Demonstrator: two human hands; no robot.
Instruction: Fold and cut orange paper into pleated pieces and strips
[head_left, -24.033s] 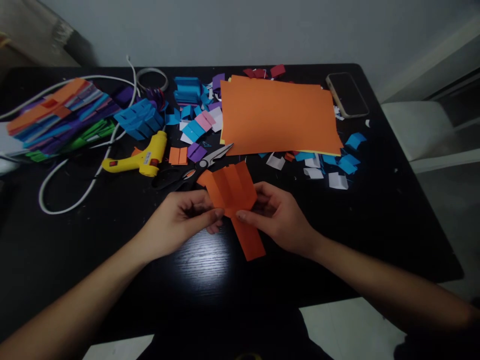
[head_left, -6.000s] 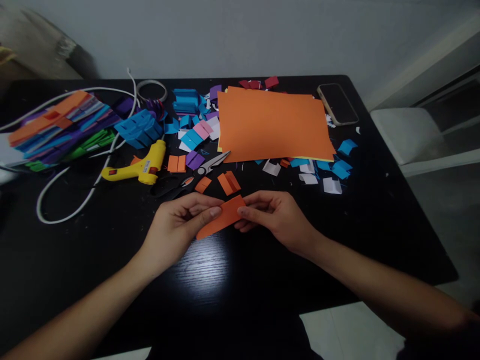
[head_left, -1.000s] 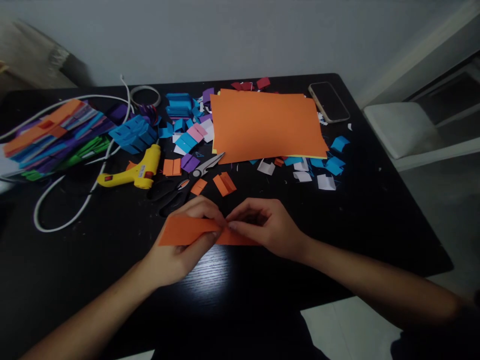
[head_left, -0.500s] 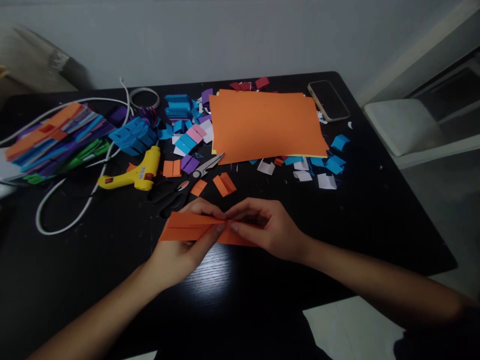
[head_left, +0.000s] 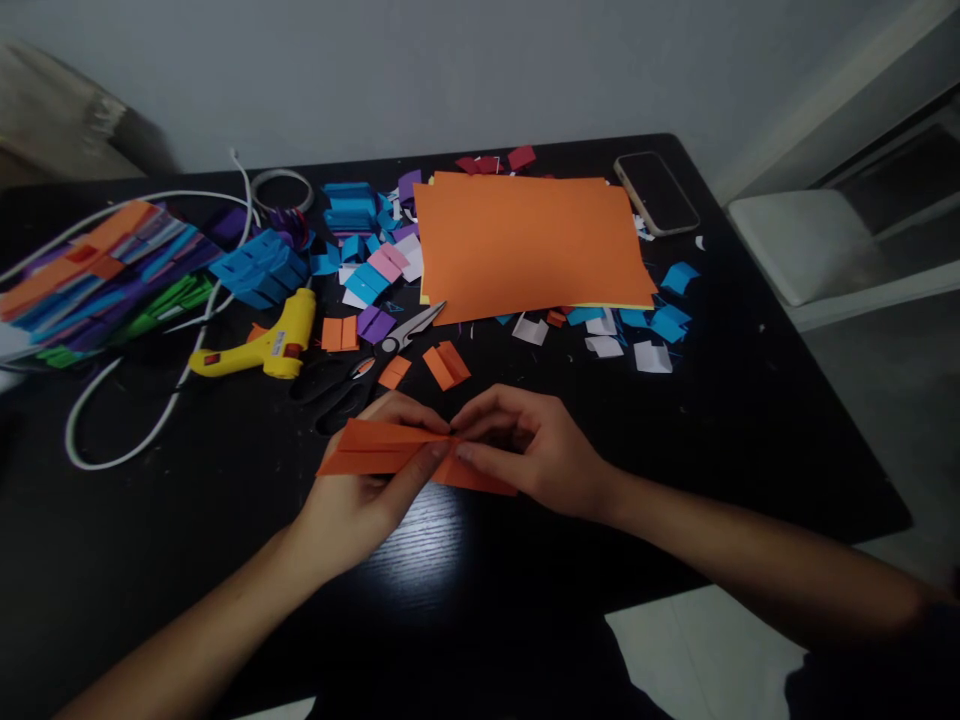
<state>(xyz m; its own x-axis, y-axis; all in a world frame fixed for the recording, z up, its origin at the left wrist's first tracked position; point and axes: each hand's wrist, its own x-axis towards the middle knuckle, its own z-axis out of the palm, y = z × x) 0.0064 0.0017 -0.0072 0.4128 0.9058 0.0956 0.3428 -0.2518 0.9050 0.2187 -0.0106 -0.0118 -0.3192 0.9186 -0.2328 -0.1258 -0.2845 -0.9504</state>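
Observation:
Both hands hold one folded piece of orange paper (head_left: 367, 448) just above the near part of the black table. My left hand (head_left: 367, 505) is closed on its left part, the thumb pressed on top near the middle. My right hand (head_left: 536, 450) pinches it at the middle between thumb and fingers, close beside the left fingertips. The paper's left end sticks out with a crease along it; some of its right part is hidden by the right hand. Black-handled scissors (head_left: 390, 345) lie just beyond the left hand, with small folded orange pieces (head_left: 447, 366) near them.
Large orange sheets (head_left: 532, 245) lie stacked at the back over small paper scraps. A phone (head_left: 656, 193) rests at the back right. To the left are a yellow glue gun (head_left: 281, 340), a white cable (head_left: 71, 440), blue folded papers (head_left: 262, 268) and a multicoloured paper bundle (head_left: 112, 270).
The hands stay almost in place, still pinching the orange paper, which has tilted slightly. The whole view has shifted a little.

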